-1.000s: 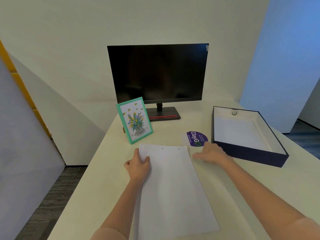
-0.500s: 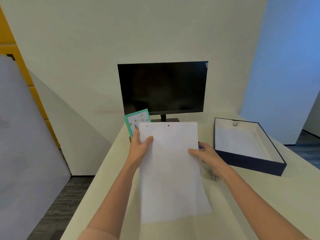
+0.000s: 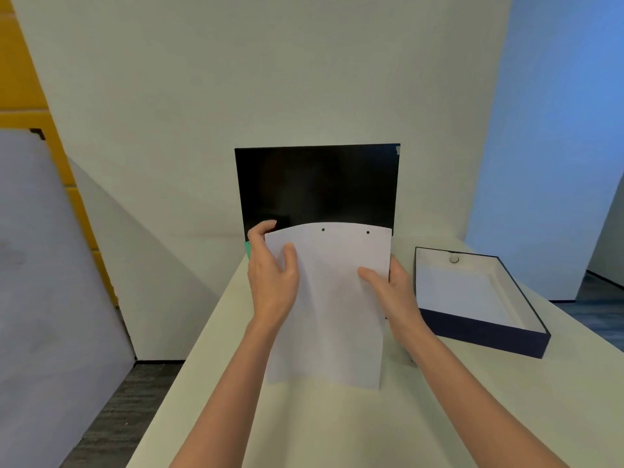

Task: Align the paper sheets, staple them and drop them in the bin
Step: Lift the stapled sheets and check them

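Both hands grip the paper sheets (image 3: 332, 298), held upright above the bench (image 3: 337, 427) at centre frame: the left hand (image 3: 270, 285) pinches the left edge with thumb in front, the right hand (image 3: 393, 292) clasps the right edge. Two punched holes show near the top edge. The dark monitor (image 3: 317, 184) stands at 12 o'clock behind the sheets; the open navy box (image 3: 486, 336) lies at 3 o'clock, apart from them
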A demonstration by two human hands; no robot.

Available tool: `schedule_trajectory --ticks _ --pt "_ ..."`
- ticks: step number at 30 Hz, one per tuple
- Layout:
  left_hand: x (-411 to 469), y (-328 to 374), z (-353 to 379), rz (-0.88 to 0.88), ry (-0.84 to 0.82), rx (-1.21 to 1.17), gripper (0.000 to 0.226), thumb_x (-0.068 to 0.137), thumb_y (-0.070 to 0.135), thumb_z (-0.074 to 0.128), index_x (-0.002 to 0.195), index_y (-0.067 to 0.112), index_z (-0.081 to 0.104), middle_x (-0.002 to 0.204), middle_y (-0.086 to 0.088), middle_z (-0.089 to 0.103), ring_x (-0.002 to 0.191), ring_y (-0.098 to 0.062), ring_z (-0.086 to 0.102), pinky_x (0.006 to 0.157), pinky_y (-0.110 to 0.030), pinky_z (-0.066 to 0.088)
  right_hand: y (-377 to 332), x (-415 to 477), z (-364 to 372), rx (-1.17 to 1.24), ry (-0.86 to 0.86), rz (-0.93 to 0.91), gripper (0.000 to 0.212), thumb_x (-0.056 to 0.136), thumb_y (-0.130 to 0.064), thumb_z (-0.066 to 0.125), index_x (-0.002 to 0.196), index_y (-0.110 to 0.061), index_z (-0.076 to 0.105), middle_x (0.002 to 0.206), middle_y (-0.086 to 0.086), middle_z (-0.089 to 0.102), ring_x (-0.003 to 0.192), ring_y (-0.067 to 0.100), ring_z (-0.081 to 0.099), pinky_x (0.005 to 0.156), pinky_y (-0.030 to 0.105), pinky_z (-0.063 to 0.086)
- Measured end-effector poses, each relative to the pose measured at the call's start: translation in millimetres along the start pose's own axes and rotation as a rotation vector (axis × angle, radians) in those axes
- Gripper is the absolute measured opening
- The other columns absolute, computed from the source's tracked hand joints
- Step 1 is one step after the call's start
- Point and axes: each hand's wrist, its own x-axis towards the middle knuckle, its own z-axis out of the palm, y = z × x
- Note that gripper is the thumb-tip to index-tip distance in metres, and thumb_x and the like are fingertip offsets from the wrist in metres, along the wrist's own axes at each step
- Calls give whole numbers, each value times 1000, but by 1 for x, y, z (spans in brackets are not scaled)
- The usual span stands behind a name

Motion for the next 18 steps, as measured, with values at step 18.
schedule_trajectory --ticks 18 --pt "-11 -30 -22 -172 -210 -2 35 90 15 60 125 15 55 112 5 64 102 -15 62 84 -25 44 -22 19 -13 -417 142 -188 66 81 -17 67 138 -26 33 138 3 39 121 20 43 101 38 39"
